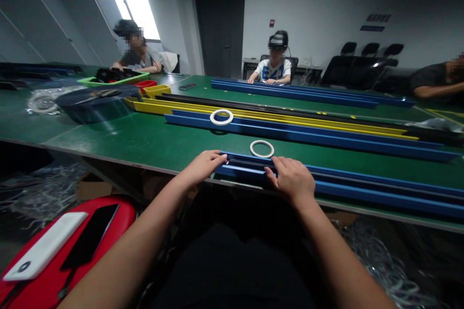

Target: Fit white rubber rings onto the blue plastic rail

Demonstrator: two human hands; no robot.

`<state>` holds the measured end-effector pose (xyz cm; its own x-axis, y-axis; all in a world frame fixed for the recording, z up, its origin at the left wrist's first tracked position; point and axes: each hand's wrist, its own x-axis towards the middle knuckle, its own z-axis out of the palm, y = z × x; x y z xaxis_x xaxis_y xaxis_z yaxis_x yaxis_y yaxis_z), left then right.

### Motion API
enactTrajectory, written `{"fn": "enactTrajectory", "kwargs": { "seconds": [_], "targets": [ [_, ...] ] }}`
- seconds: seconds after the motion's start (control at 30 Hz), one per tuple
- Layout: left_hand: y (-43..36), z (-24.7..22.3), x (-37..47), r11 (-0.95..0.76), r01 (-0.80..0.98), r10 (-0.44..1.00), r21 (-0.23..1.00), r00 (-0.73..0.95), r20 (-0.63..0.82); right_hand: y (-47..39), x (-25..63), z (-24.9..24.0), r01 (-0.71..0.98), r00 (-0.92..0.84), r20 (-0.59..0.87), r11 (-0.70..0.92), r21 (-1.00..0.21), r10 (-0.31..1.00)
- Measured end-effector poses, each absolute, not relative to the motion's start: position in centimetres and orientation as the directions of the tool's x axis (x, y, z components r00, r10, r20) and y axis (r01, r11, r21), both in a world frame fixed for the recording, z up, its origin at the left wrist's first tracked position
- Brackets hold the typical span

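A long blue channel-shaped strip [362, 188] lies along the near edge of the table and runs out of view to the right. My left hand [205, 164] holds its left end, thumb and fingers closed at the far wall. Farther along the same strip, my right hand [293, 177] grips it, with the thumb over the channel and the other fingers on the far edge. Its fingertips are partly hidden. Just beyond the strip, between my hands, a white tape roll [262, 142] lies flat. Another white tape roll [221, 123] rests on a second blue strip [308, 136] behind.
Yellow strips [253, 117] and more blue strips [290, 92] lie across the green table [119, 142]. A large dark coil [94, 108] stands left, near a green tray [123, 80]. A red stool [119, 222] holds two phone-like devices. Several people sit around the table.
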<state>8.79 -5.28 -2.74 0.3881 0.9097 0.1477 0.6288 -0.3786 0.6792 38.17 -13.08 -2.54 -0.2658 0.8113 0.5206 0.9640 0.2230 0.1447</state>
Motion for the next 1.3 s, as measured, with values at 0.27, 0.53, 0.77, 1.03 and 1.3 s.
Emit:
{"fn": "enactTrajectory", "kwargs": {
  "seconds": [0.27, 0.53, 0.77, 1.03, 1.3],
  "targets": [
    [-4.7, -1.1, 10.5, -0.167, 0.766, 0.97, 0.62, 0.242, -0.037, -13.2, 38.3, -2.3, 0.961, -0.277, 0.518, 0.238, 0.143, 0.809],
    [-4.9, -0.5, 11.0, -0.126, 0.812, 0.976, 0.57, 0.204, -0.075, -13.5, 38.1, -2.0, 0.968, -0.251, 0.513, 0.216, 0.128, 0.821],
    [-6.4, -0.2, 11.6, -0.147, 0.839, 0.987, 0.524, 0.158, 0.024, -13.7, 38.4, -2.4, 0.967, -0.255, 0.533, 0.229, 0.116, 0.807],
    [-8.3, 0.6, 12.4, -0.307, 0.855, 0.926, 0.419, 0.166, 0.34, -13.8, 38.5, -2.4, 0.968, -0.247, 0.532, 0.227, 0.103, 0.81],
    [-9.4, 1.9, 13.6, -0.35, 0.669, 0.918, 0.656, 0.107, 0.381, -13.7, 38.6, -2.4, 0.97, -0.241, 0.53, 0.224, 0.096, 0.813]
  ]
}}
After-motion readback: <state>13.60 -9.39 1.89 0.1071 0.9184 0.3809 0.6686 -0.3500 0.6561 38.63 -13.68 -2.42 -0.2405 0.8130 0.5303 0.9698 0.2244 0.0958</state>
